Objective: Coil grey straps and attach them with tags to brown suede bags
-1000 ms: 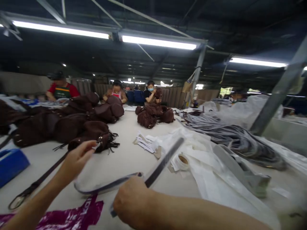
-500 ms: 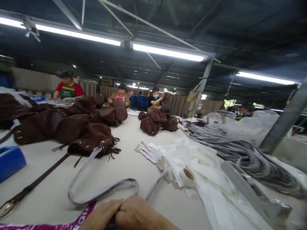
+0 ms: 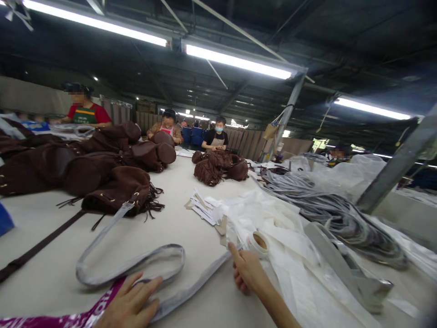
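Grey strap (image 3: 201, 282), pale worktable (image 3: 44, 269), striplights (image 3: 239, 61) overhead

Grey strap (image 3: 102, 277): one long, flat, narrow band, pale grey with a slight sheen, lying slack on the pale tabletop (image 3: 51, 218). The far end rests against a brown fringed bag (image 3: 116, 191). From there it runs down and left, bends into a flattened oval loop, and passes under the spread fingers of the left hand (image 3: 129, 303). The near run then slants up and right, ending at the right hand (image 3: 247, 271) by its forefinger tip. No twists are visible.
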A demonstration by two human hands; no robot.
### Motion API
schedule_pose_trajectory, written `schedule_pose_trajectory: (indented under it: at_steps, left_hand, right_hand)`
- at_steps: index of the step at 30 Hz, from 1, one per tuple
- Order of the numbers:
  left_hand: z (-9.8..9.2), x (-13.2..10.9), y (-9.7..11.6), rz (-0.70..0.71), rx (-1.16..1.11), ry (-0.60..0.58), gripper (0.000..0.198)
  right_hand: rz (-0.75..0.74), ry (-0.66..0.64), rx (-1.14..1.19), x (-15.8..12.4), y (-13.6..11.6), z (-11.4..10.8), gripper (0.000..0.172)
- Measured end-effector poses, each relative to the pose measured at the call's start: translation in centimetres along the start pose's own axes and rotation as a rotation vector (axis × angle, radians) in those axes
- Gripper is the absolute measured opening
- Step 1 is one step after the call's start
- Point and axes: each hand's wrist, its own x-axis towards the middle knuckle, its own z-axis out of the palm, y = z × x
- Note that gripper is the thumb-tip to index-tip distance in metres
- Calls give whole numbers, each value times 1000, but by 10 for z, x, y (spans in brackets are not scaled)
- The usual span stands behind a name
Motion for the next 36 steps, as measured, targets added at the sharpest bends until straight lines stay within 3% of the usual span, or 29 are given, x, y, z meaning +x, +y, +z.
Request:
schedule_pose_trajectory:
  at_steps: [4, 6, 11, 14, 16, 18, 21, 22, 24, 27, 31, 33, 36]
  left_hand:
    - [-9, 9, -4, 108, -27, -42, 25]
    - [-10, 12, -9, 91, -51, -102, 24]
    - [4, 26, -33, -98, -74, -147, 28]
    - [10, 44, -45, -161, 22, -294, 22]
    - [9, 59, -40, -200, 91, -381, 19]
    - [5, 72, -22, -200, 67, -445, 20]
    - [2, 87, 19, -142, -163, -509, 62]
    - [3, 90, 32, -152, -238, -529, 68]
    - [10, 96, 50, -245, -331, -574, 61]
    - [27, 103, 55, -333, -347, -636, 30]
    - [45, 106, 49, -124, -327, -633, 9]
    - [50, 106, 49, -77, -327, -612, 10]
    - [53, 105, 56, -127, -320, -597, 17]
  right_hand:
    - [-178, 33, -241, 21, -28, -8, 32]
    - [-322, 65, -357, 20, -33, -7, 17]
    - [-732, -41, -634, 5, -28, 0, 19]
    - [-1047, 8, -869, 4, -24, 5, 18]
    - [-1192, 60, -937, 6, -21, 7, 16]
    - [-1272, 97, -945, 9, -18, 8, 16]
    - [-1329, 152, -912, 12, -15, 9, 16]
    - [-1344, 164, -898, 11, -13, 8, 17]
    - [-1377, 170, -876, 10, -12, 7, 17]
    - [-1428, 147, -858, 10, -10, 4, 16]
    - [-1448, 133, -793, 15, -11, 2, 18]
    - [-1386, 228, -740, 15, -13, 3, 17]
    - [-1213, 473, -692, 8, -12, 6, 20]
